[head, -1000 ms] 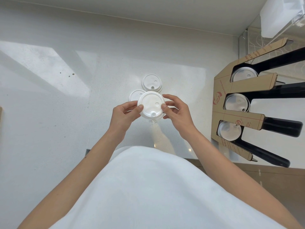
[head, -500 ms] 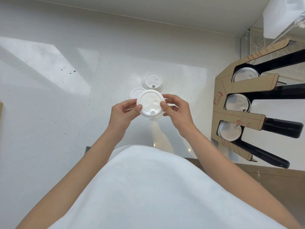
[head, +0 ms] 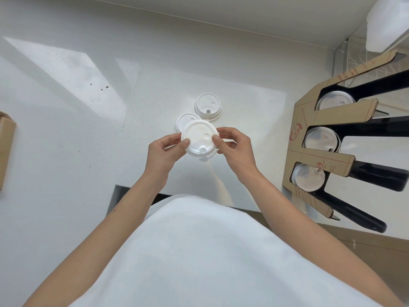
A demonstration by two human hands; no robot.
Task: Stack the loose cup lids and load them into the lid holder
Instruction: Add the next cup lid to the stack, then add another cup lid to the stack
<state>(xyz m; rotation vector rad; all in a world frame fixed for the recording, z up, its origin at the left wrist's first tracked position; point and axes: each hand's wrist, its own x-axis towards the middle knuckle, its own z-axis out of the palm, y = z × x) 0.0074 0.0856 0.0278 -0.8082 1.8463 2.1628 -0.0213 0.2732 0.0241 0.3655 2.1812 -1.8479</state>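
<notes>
I hold a white cup lid stack (head: 198,138) above the white counter (head: 88,140), pinched at its left rim by my left hand (head: 163,151) and at its right rim by my right hand (head: 234,147). Behind it lies a loose lid (head: 187,119), partly hidden by the held stack. A small pile of lids (head: 208,106) sits further back. The cardboard lid holder (head: 309,120) stands at the right with three slots. Each slot holds white lids (head: 319,138).
A brown cardboard box edge (head: 6,147) shows at the far left. A clear acrylic stand (head: 354,52) with a white container sits at the back right. The counter's front edge (head: 243,208) runs just under my forearms.
The held lids have turned slightly between my fingers and stay at about the same spot. The lids on the counter have not moved.
</notes>
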